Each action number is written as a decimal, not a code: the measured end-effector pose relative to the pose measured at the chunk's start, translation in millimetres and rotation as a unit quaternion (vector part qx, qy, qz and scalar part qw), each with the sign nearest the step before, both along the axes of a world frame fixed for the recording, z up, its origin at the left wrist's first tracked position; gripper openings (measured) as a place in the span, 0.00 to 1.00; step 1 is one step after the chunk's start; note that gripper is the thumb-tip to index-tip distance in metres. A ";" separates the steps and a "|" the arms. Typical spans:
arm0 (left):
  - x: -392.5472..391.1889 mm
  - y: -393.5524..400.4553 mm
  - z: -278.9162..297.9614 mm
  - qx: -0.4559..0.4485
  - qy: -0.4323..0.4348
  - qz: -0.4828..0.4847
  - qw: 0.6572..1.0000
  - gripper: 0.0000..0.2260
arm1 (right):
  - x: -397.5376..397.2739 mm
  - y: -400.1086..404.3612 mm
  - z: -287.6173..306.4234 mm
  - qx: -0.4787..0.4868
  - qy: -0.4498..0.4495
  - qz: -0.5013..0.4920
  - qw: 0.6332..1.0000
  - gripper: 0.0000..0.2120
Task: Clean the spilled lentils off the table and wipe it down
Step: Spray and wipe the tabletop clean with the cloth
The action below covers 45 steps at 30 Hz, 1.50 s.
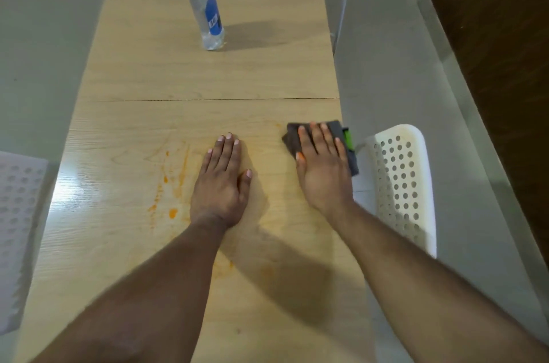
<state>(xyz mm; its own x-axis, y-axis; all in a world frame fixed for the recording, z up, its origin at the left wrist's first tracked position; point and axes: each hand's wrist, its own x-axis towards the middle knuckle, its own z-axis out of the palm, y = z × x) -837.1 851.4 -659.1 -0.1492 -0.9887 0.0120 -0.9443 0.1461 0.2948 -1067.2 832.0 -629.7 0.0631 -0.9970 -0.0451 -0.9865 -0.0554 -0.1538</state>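
Note:
A long light wooden table [166, 71] runs away from me. Orange lentil smears [170, 184] streak the tabletop left of my left hand, with fainter stains near my left forearm. My left hand [221, 181] lies flat on the wood, fingers straight. Flat with straight fingers, my right hand [323, 166] presses a dark grey cloth [292, 137] with a green edge onto the table by its right edge. My right thumb tip looks stained orange.
A clear plastic water bottle [205, 6] with a blue label stands upright on the far half of the table. White perforated chairs stand on the right [401, 181], left [17, 214] and at the far corners. A seam crosses the tabletop.

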 end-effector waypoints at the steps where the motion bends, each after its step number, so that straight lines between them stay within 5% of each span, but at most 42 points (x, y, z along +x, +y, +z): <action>1: 1.0 -0.9 -2.0 0.002 -0.003 0.002 1.000 0.30 | 8.4 -23.1 -1.4 0.001 -0.006 -0.009 1.000 0.28; 4: 3.6 0.4 -2.6 0.005 -0.003 0.001 1.000 0.30 | 36.2 -46.9 -1.9 0.011 -0.016 -0.005 1.000 0.29; 10: 2.0 0.7 -0.4 0.001 0.007 0.005 1.000 0.30 | 12.6 40.0 5.2 0.028 -0.004 0.119 0.992 0.28; 20: 2.8 -0.9 -3.4 0.004 -0.001 0.006 1.000 0.30 | 31.1 -82.5 0.7 0.005 -0.008 0.003 1.000 0.28; 28: 2.8 -1.0 0.1 0.006 0.014 0.000 1.000 0.29 | 11.6 33.6 6.1 0.020 -0.009 0.166 0.986 0.28; 33: 1.8 -1.3 0.0 0.006 0.021 0.004 1.000 0.29 | -23.4 -20.3 3.1 0.010 0.007 0.070 0.997 0.28; 38: 3.2 -1.9 -1.3 0.003 0.017 0.002 1.000 0.29 | 23.0 -80.7 -0.2 0.006 -0.008 0.030 0.999 0.28; 45: 4.5 0.6 2.6 0.007 0.018 -0.008 1.000 0.29 | 21.1 70.6 3.9 0.025 -0.018 0.152 0.988 0.28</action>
